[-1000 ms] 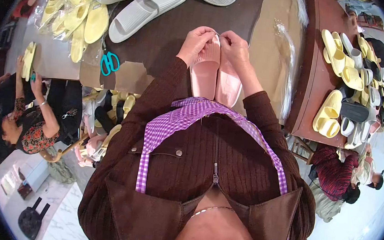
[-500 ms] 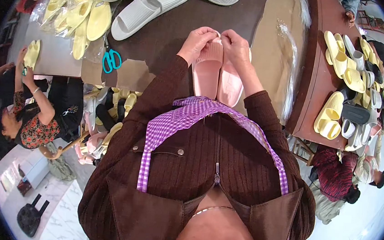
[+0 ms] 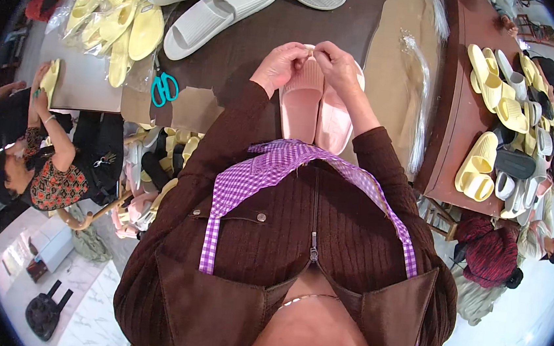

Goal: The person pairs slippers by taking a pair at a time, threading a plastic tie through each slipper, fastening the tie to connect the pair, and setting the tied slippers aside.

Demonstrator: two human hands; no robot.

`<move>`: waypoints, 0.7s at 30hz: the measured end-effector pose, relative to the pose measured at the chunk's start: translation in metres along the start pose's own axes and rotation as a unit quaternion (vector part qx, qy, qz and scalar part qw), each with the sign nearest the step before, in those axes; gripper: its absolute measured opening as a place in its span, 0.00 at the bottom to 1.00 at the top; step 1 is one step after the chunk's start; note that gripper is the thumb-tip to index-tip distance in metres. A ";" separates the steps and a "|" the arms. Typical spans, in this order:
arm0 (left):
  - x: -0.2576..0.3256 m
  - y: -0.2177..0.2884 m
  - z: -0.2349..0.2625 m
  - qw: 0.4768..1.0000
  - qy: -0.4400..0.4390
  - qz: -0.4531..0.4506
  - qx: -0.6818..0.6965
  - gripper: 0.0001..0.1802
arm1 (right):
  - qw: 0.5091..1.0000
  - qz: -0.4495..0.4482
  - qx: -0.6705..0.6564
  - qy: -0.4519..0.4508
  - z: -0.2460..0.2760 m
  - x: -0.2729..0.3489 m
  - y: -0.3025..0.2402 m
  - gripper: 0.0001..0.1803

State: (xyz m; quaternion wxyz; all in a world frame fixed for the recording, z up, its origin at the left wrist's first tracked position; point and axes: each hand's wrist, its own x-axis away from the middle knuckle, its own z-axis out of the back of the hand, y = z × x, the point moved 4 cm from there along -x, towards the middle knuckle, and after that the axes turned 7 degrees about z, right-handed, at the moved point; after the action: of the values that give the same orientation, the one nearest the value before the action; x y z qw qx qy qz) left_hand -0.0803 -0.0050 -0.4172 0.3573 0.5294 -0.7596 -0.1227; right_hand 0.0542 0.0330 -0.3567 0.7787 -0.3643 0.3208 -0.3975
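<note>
Scissors (image 3: 164, 90) with teal handles, on desk (image 3: 220, 66). Left hand (image 3: 282, 65): fingertips pinched together at toe end of pink slide sandals (image 3: 299, 112), paired before checked apron (image 3: 271, 162). Right hand (image 3: 339, 68): likewise pinched, just beside; anything gripped too small to tell. Clear strands (image 3: 420, 106) further right.

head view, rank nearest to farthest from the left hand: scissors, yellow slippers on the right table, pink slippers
1. Pink slippers, right by the left hand
2. Scissors, off to its left
3. Yellow slippers, far to its right on the red-brown table
</note>
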 end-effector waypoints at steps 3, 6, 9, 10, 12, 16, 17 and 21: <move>0.004 -0.002 -0.002 1.000 -0.004 -0.007 0.016 0.04 | 1.000 -0.013 -0.003 -0.017 0.002 0.000 0.000 0.07; 0.003 -0.002 0.000 1.000 -0.021 0.001 0.021 0.04 | 0.999 -0.011 0.001 -0.031 0.004 0.000 -0.003 0.08; 0.000 -0.003 0.005 0.999 -0.034 0.008 0.014 0.03 | 0.998 -0.007 0.005 -0.058 0.003 -0.001 -0.003 0.08; -0.001 -0.004 0.006 0.999 -0.039 0.012 0.005 0.03 | 0.998 -0.006 0.004 -0.059 0.002 -0.001 -0.002 0.08; -0.001 -0.006 0.007 0.999 -0.043 0.015 -0.004 0.03 | 0.999 0.012 -0.009 -0.051 0.000 -0.003 -0.003 0.07; 0.002 -0.009 0.004 0.999 -0.049 0.006 0.021 0.04 | 0.999 0.018 -0.009 -0.030 0.000 -0.003 -0.008 0.06; 0.001 -0.008 0.003 1.000 -0.013 -0.002 0.010 0.06 | 1.000 0.015 -0.005 -0.019 0.002 -0.003 -0.008 0.06; 0.015 -0.006 0.005 0.987 0.100 -0.065 -0.109 0.13 | 0.982 0.087 0.045 0.163 0.030 0.010 0.005 0.06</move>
State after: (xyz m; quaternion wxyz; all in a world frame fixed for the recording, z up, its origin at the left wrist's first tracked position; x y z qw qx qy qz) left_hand -0.0825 -0.0217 -0.4181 0.4783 0.5454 -0.6659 -0.1742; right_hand 0.0851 0.0356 -0.3467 0.7630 -0.2298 0.4560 -0.3963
